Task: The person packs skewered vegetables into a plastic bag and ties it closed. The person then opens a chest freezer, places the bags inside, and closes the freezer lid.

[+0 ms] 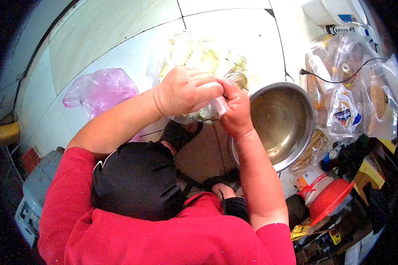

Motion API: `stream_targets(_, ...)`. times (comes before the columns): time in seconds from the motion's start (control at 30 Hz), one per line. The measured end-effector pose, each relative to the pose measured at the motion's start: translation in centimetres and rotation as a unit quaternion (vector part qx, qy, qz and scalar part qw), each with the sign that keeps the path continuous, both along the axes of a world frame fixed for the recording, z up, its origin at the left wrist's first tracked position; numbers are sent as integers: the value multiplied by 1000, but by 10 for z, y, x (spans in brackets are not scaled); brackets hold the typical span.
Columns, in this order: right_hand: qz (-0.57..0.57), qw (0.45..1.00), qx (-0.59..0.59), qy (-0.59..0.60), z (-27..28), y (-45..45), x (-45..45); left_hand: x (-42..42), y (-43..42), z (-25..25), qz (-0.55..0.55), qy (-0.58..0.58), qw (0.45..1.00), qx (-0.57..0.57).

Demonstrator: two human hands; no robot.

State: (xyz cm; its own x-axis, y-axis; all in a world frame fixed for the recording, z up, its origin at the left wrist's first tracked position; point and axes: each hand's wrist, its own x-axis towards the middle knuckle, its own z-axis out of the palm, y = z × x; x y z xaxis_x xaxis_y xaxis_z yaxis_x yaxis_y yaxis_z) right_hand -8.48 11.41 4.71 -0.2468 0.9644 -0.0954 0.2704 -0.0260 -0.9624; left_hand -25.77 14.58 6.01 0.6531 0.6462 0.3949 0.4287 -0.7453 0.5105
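Both hands are closed and close together at the gathered edge of a clear plastic bag (218,107). My left hand (188,91) has its fingers curled over the plastic, and my right hand (237,109) pinches it just beside them. Pale green vegetable slices (208,55) fill the bag, which rests on the tiled floor beyond my hands. What lies under my fingers is hidden. A metal basin (278,121) stands right of my right hand, with a little liquid and specks in its bottom.
A crumpled pink plastic bag (102,90) lies at left. On the right are clear bags of packages (345,101), a black cable (336,82), a white tub (334,11) and a red funnel-shaped object (334,201). A blue-grey container (42,176) stands at lower left.
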Motion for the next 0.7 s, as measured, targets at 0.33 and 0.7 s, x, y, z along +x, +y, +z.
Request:
stream_targets(0.33,32,955,-277,95,-7,21,17,-4,-1,-16,60,-9,998,-25)
stream_targets(0.7,32,987,-114,-109,-5,12,3,-14,0,-6,65,23,991,-116)
